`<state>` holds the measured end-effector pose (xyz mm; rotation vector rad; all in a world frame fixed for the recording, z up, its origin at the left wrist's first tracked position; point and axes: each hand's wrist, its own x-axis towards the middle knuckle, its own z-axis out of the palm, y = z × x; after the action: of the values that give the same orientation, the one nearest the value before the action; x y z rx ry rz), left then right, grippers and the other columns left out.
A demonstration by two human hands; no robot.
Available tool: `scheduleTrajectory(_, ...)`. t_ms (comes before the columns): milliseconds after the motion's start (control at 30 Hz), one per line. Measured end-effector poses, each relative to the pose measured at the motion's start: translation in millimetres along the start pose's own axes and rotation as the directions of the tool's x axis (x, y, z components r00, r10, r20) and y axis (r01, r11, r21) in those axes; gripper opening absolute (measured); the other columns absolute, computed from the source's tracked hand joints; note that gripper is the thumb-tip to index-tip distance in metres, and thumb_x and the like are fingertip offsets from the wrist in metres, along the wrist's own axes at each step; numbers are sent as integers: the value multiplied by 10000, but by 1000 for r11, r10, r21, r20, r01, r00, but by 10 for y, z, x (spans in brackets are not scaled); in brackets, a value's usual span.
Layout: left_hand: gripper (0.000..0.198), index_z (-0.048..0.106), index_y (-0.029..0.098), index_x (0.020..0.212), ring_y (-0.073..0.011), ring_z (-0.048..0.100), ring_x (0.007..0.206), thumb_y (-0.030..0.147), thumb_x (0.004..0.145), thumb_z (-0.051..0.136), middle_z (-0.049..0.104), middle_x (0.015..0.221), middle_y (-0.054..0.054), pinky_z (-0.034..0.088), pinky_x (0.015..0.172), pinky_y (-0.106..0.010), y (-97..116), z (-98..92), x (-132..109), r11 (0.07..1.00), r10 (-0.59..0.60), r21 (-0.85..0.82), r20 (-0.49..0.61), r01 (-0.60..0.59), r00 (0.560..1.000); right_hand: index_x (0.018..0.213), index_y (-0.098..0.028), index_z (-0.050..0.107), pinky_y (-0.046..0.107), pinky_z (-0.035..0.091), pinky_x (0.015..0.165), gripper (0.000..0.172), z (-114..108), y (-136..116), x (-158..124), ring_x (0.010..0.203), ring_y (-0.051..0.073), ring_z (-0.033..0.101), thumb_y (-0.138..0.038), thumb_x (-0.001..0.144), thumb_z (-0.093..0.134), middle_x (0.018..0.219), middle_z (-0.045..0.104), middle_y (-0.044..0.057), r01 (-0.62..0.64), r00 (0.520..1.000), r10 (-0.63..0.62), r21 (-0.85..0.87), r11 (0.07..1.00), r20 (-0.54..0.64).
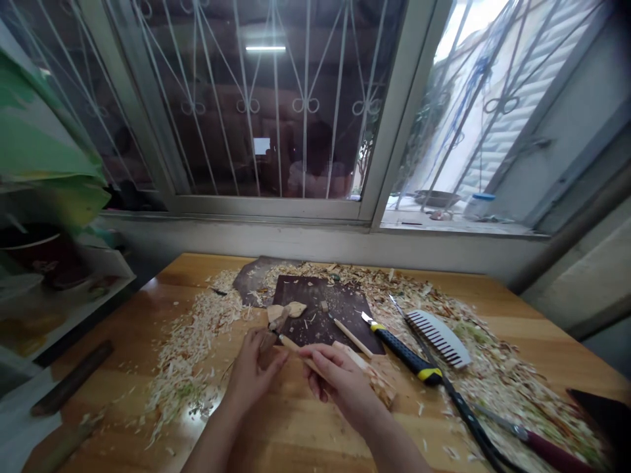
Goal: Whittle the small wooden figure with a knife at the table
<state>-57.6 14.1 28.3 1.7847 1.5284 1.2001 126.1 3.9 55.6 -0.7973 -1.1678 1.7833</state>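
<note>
My left hand (pixel 254 371) is closed around the lower end of a small carved piece of wood (pixel 280 322), just over the near edge of a dark mat (pixel 320 295). My right hand (pixel 340 381) grips a carving tool by its light wooden handle (pixel 292 343). The tool's metal end points left and meets or nearly meets the piece; contact is hard to make out. Behind it lies a pale, leaf-shaped wood piece (pixel 297 309). A second wooden-handled tool (pixel 352 336) rests on the mat. Beyond my right hand lies a wood block (pixel 379 384), partly hidden by it.
A yellow-and-black utility knife (pixel 407 355) lies right of the mat, beside a white comb-like object (pixel 438 336) and a maroon-handled tool (pixel 547 447). Wood shavings (pixel 197 335) cover much of the wooden table (pixel 276 447). A dark stick (pixel 73 378) lies left; a barred window rises behind.
</note>
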Motion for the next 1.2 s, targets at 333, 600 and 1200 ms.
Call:
scheduleTrajectory(333,188,590,175,822,-191,575,794,326,771,489,641,789,-28,431,723,-261,31,108,-66,955,-175,-211,158,207,972,1147,-248,575,231,451,610,335,-18,-236,-102,696,126,568,-337,836,487,840,636,22,17,999,16,-587,810,51)
scheduleTrajectory(600,248,603,156,894,-180,539,803,345,781,488,629,828,-47,409,790,-280,138,147,-107,897,-165,-382,183,224,969,1205,-311,532,344,381,957,343,144,-324,-168,1107,176,524,-273,892,395,1181,599,10,176,981,-173,-772,611,86)
scheduleTrajectory(1200,345,491,185,697,-71,336,466,485,633,649,393,516,76,278,472,-192,401,-18,-139,617,-268,-563,507,550,819,1142,-324,580,375,438,910,304,104,-329,-172,1040,208,580,-312,869,446,1109,642,8,168,980,-190,-774,611,63)
